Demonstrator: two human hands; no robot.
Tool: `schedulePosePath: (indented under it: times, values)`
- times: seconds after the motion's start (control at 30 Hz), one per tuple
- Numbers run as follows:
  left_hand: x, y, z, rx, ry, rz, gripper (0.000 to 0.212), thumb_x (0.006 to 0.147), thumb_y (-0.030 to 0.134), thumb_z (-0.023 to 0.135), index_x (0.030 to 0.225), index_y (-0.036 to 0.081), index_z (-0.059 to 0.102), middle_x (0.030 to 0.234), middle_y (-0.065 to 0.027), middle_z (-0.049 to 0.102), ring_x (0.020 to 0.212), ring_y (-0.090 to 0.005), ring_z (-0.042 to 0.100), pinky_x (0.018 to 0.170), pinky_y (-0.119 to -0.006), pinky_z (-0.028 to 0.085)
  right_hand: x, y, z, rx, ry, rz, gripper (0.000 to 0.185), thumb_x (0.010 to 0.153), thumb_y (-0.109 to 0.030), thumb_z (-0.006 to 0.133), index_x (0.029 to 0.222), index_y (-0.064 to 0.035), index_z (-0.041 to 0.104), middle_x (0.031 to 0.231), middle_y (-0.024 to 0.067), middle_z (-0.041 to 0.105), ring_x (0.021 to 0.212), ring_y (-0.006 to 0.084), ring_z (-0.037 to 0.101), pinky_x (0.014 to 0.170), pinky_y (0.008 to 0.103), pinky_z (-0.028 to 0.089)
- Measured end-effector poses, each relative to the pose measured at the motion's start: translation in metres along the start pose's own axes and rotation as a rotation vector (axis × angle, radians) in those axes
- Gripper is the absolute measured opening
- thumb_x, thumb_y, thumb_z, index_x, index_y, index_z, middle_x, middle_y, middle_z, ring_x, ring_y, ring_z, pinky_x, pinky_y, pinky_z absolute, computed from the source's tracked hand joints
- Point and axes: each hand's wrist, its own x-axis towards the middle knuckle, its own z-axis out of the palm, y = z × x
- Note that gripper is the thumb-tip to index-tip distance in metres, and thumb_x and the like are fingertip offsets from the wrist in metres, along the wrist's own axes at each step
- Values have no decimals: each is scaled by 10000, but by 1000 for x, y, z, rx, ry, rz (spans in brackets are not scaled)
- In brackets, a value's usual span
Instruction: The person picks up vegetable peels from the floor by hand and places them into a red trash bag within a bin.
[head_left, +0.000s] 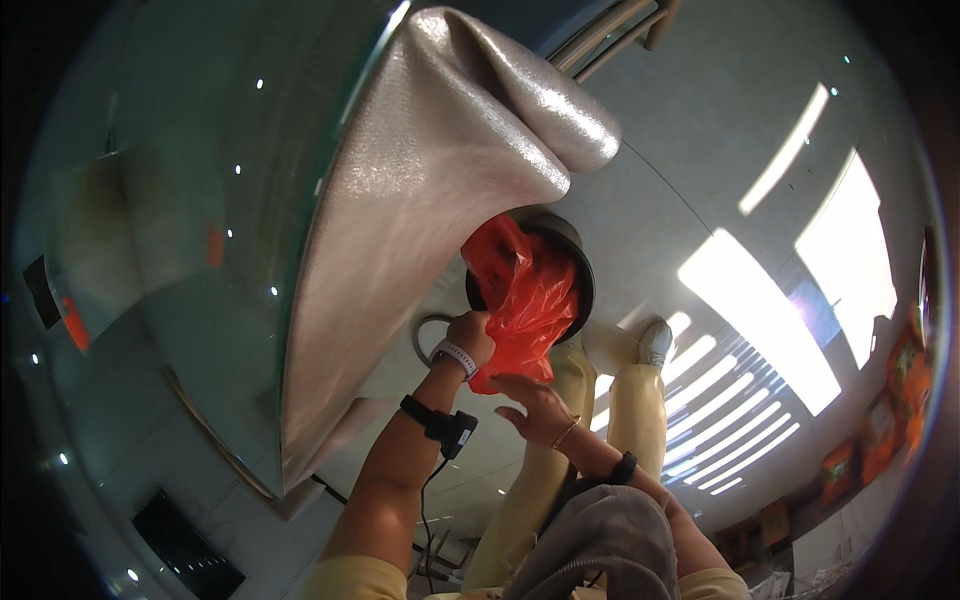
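Observation:
A thin red plastic bag (536, 300) lies over and inside the mouth of a dark round bin (587, 274) on the floor. My left hand (471, 336), with a pale watch band at the wrist, is closed on the bag's left edge; its fingertips are partly hidden by the red film. Lower down, my right hand (538, 414) has its thumb apart from its outstretched fingers. Those fingertips are at the bag's near end, and the hand holds nothing. Red film covers most of the bin's opening.
A shiny silvery-beige cloth (390, 217) hangs from the glass tabletop (247, 322) at left, its fold close above the bin. My shoe (656, 343) stands right of the bin. Sunlight patches the floor (645, 217), and tubular metal legs (611, 34) show at the top.

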Motion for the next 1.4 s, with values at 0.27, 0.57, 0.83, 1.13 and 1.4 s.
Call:
schedulePosePath:
  times: [0.27, 0.57, 0.83, 1.13, 1.4]
  values:
    - [-85, 45, -25, -159, 395, 166, 88, 688, -11, 523, 720, 10, 603, 603, -151, 572, 510, -219, 555, 498, -327, 435, -2, 168, -32, 244, 655, 867, 374, 759, -196, 644, 1109, -121, 534, 1035, 149, 576, 843, 292, 595, 751, 383, 501]
    - [-106, 27, 0, -624, 494, 118, 126, 717, -35, 514, 782, 4, 614, 591, -79, 582, 513, -99, 506, 484, -254, 397, 23, 136, 30, 343, 732, 723, 176, 763, -141, 608, 927, -81, 584, 735, 60, 593, 744, 153, 578, 663, 307, 435]
    - [-146, 18, -67, -299, 561, 7, 173, 739, 24, 484, 837, -35, 613, 765, -95, 634, 716, -140, 604, 615, -289, 485, 9, 146, 3, 1049, 752, 830, 156, 878, -59, 477, 999, -156, 486, 886, -22, 519, 777, 130, 558, 627, 385, 540]
    - [-159, 69, -8, -877, 397, 191, 63, 657, -23, 601, 716, 0, 597, 668, -22, 601, 635, -98, 544, 583, -223, 426, 19, 122, -10, 619, 484, 748, 194, 856, -105, 523, 1049, -103, 541, 919, 41, 586, 773, 123, 559, 545, 281, 502]
    - [-185, 72, -63, -1166, 682, -134, 57, 723, 69, 599, 718, 13, 600, 672, -32, 585, 695, -162, 578, 637, -290, 473, 20, 100, -19, 897, 532, 725, 150, 839, -64, 513, 986, -87, 524, 848, 30, 525, 756, 129, 541, 639, 308, 531]
